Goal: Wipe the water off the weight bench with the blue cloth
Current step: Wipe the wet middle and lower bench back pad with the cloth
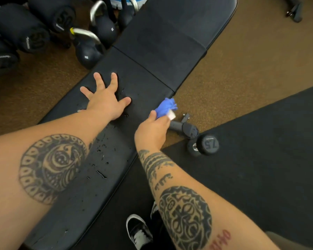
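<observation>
The black padded weight bench runs from lower left to upper right. Water droplets glisten on its near pad, between my two forearms. My left hand lies flat on the pad with its fingers spread. My right hand is at the bench's right edge, closed on a bunched blue cloth with a small white tag. The cloth sits at the pad's edge, beside the seam between the two pads.
Kettlebells and large black dumbbells stand on the brown floor left of the bench. A small dumbbell and a bench foot lie to the right, at the edge of a black mat. My shoe is below.
</observation>
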A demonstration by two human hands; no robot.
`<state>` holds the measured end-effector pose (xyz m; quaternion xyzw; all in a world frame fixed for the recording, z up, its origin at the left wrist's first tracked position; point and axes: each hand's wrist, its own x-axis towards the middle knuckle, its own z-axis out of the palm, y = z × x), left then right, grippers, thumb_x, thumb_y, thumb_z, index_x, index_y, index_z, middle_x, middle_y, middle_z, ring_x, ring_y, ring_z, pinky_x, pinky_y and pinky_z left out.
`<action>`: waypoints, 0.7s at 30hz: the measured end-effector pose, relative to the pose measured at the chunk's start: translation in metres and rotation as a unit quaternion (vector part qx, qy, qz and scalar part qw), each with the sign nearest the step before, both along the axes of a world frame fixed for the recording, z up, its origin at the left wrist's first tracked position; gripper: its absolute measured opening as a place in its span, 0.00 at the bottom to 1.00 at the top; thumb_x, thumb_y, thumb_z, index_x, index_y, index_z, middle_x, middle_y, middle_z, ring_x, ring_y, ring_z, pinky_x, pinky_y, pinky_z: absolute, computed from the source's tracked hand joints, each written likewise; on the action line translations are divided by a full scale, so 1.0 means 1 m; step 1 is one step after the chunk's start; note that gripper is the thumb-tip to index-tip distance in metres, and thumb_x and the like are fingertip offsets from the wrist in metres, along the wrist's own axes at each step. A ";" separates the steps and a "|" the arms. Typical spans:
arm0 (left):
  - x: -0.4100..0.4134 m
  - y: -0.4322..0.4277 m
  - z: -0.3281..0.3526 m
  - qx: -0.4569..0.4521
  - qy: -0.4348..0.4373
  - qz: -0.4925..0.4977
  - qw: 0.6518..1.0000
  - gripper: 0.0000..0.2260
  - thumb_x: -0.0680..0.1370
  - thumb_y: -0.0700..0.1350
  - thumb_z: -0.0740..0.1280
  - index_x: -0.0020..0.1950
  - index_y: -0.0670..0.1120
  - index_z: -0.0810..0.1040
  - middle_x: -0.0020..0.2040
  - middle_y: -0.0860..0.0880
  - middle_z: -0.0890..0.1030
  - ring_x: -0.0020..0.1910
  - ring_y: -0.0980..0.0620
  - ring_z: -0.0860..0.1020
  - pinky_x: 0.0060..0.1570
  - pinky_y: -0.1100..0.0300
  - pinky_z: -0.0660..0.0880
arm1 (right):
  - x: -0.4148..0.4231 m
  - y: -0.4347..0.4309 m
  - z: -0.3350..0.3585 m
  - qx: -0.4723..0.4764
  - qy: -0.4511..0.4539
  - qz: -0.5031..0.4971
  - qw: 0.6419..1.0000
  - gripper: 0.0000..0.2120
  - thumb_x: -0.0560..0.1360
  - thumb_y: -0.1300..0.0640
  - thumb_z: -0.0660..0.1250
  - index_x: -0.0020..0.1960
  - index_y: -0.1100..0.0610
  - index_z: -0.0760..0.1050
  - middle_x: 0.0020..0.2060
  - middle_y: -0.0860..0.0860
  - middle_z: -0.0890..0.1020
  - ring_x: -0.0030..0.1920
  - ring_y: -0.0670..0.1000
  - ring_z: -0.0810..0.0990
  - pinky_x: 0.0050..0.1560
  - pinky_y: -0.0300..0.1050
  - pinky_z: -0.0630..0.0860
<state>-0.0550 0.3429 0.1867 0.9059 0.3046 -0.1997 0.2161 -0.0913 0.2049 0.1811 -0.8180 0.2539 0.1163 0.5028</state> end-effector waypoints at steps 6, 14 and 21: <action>-0.003 0.002 0.014 -0.017 0.016 -0.011 1.000 0.39 0.79 0.67 0.59 0.80 0.62 0.37 0.82 0.51 0.34 0.77 0.28 0.38 0.72 0.30 0.57 | -0.055 -0.014 -0.006 0.039 0.069 0.028 0.996 0.15 0.83 0.52 0.59 0.63 0.61 0.69 0.59 0.56 0.75 0.58 0.57 0.76 0.52 0.42 0.67; -0.056 0.039 0.020 0.037 -0.029 0.083 0.995 0.30 0.82 0.59 0.57 0.82 0.59 0.49 0.83 0.51 0.43 0.81 0.40 0.42 0.70 0.23 0.46 | 0.058 -0.015 0.009 -0.086 -0.225 0.142 0.960 0.21 0.81 0.61 0.58 0.72 0.49 0.65 0.68 0.50 0.72 0.65 0.59 0.71 0.66 0.47 0.66; -0.129 0.068 -0.011 -0.034 0.037 0.142 0.989 0.32 0.82 0.61 0.58 0.80 0.66 0.43 0.82 0.53 0.37 0.79 0.33 0.39 0.72 0.31 0.56 | -0.037 -0.039 -0.020 -0.240 -0.265 0.517 0.778 0.30 0.71 0.69 0.62 0.72 0.54 0.70 0.75 0.50 0.68 0.79 0.61 0.54 0.77 0.60 0.48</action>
